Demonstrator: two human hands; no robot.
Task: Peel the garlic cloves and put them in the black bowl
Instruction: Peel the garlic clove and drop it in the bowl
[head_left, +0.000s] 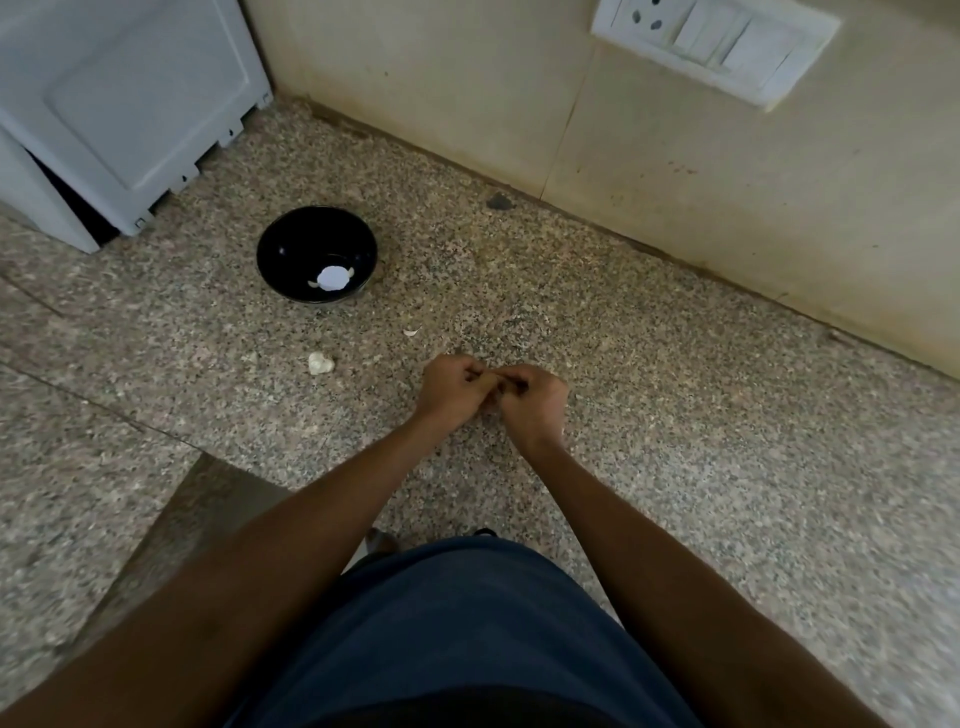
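Speckled granite counter (675, 415), and both hands meet at its middle: left hand (451, 391) and right hand (532, 402), fingers curled together, whatever they pinch is hidden. Black bowl (317, 253) sits far left, 1 garlic piece (320, 362) between

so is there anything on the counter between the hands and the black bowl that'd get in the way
Nothing solid that shows. Between the left hand, the right hand and the black bowl lie only a small garlic piece and a scrap of peel, both flat on the counter and easy to pass over.
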